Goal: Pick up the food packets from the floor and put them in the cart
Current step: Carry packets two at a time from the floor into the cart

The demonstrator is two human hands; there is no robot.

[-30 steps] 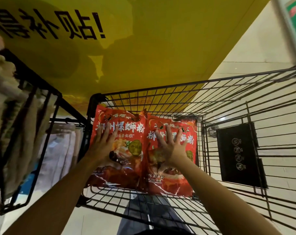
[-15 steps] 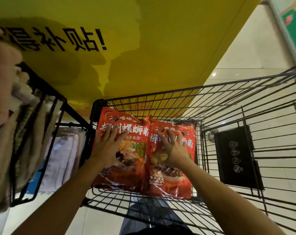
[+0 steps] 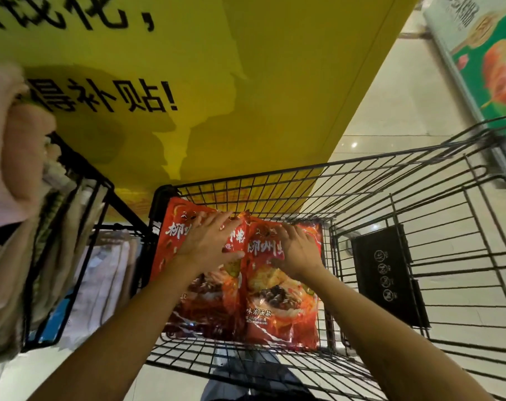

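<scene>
Two red food packets lie side by side inside the black wire cart (image 3: 275, 180). The left packet (image 3: 199, 308) sits under my left hand (image 3: 208, 244), which lies flat on its upper half with fingers spread. The right packet (image 3: 280, 308) sits under my right hand (image 3: 298, 250), palm down, fingers curled toward the packet's top edge. Both packets lean against the cart's left corner. Neither hand visibly grasps a packet; they press on top.
A large yellow sign (image 3: 217, 82) with black characters rises just beyond the cart. A black wire rack (image 3: 81, 256) with cloth goods stands to the left. A black placard (image 3: 388, 276) hangs inside the cart's right half. Pale tiled floor (image 3: 390, 111) extends to the right.
Both hands slid up the packets toward their top edges. The view tilted upward, showing more of the yellow sign.
</scene>
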